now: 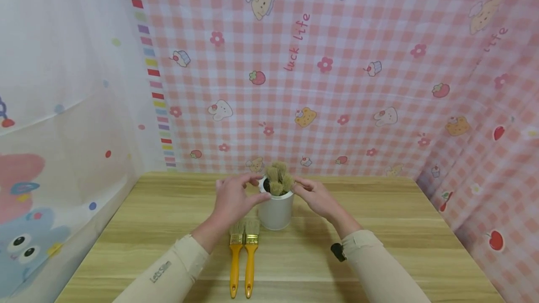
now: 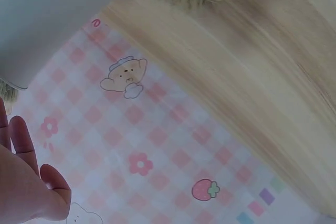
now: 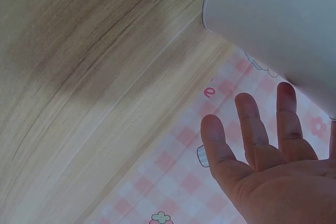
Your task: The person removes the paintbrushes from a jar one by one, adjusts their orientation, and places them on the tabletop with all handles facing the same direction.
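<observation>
A white cylindrical cup (image 1: 275,212) stands upright on the table with several tan, bristly tufts (image 1: 278,176) showing above its rim. On its left side, my left hand (image 1: 236,195) has its thumb and fingers spread at the rim. My right hand (image 1: 316,198) is at the rim's right side, fingertips by the tufts; in the right wrist view its fingers (image 3: 254,129) are extended beside the cup's wall. Contact with the cup is hard to tell. Near my left wrist lie two flat paintbrushes, a left one (image 1: 234,265) and a right one (image 1: 250,265), with yellow-orange handles.
The wood-grain table (image 1: 379,228) reaches back to a pink checked cloth (image 1: 358,92) with cartoon prints. A white patterned cloth (image 1: 76,83) hangs along the left, and checked cloth continues down the right side. The brush handles point toward the near table edge.
</observation>
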